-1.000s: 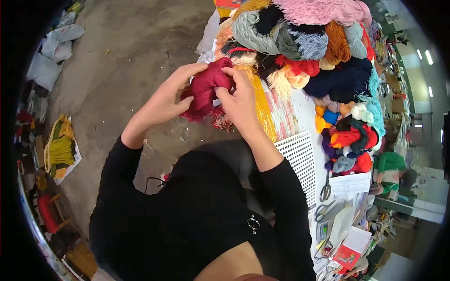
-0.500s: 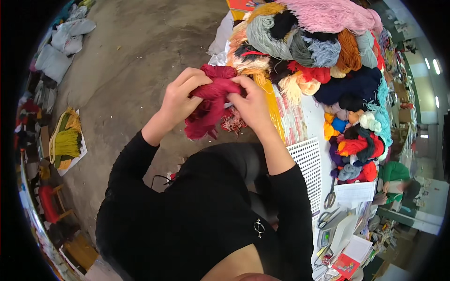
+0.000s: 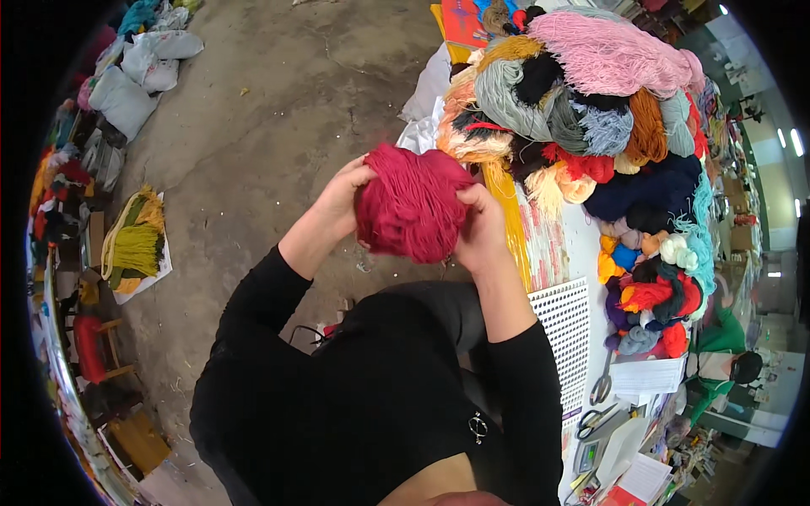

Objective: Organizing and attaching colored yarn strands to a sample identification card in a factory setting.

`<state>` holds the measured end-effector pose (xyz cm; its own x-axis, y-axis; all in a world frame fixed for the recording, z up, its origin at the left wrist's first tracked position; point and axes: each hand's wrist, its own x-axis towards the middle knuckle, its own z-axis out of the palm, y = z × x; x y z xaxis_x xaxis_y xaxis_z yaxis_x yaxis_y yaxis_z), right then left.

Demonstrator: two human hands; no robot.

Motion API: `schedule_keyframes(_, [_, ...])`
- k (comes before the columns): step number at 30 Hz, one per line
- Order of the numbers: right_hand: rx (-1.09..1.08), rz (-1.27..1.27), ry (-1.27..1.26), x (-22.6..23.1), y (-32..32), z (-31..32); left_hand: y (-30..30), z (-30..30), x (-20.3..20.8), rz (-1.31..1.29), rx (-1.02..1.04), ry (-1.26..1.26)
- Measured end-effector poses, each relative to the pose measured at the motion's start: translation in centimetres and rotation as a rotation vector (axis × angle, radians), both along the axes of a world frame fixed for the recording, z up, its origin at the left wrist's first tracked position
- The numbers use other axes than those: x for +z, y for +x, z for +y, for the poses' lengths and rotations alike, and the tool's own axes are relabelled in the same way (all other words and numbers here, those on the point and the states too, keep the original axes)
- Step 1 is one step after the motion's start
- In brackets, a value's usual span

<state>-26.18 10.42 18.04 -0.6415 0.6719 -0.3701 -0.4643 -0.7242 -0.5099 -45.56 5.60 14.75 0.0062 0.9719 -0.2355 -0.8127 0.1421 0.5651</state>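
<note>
A thick bundle of crimson yarn [image 3: 413, 202] is held up between my two hands, above the floor and left of the table. My left hand [image 3: 344, 198] grips its left side, thumb and fingers closed on the strands. On the other side my right hand [image 3: 481, 223] has its fingers curled round the yarn's right edge. The bundle hides part of the fingers of both hands. Just right of it, on the table, heaped skeins begin with a peach and cream skein [image 3: 472, 135].
The table [image 3: 582, 253] at right bears a pink skein [image 3: 607, 55], a dotted white sheet [image 3: 561, 346], scissors [image 3: 597, 420] and a small scale [image 3: 588, 455]. Olive yarn [image 3: 135, 249] lies on the floor at left, near white sacks [image 3: 126, 97]. A person in green [image 3: 726, 341] is far right.
The crimson yarn was bunched and twisted between my fingers; now it is spread into a wide, rounded bundle. My hands have moved slightly apart and lower, to its two sides.
</note>
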Motion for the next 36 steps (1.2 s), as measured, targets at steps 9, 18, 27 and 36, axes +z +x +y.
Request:
schedule_keyframes(9, [0.184, -0.426, 0.927, -0.3, 0.4, 0.3, -1.2, 2.0, 6.5, 1.456, -0.462, 0.505])
schedule_keyframes(18, [-0.164, -0.479, 0.810, 1.1, 0.4, 1.3, -5.3, 4.1, 4.0, 0.876, -1.062, 0.230])
schedule_keyframes(27, [-0.152, -0.631, 0.964, -2.4, 5.7, 0.5, -0.2, 6.7, 9.4, 0.334, -1.041, 0.612])
schedule_keyframes(36, [-0.536, -0.703, 0.611, 1.6, 16.0, -4.6, 8.7, 13.2, 17.7, -0.064, -1.099, 0.909])
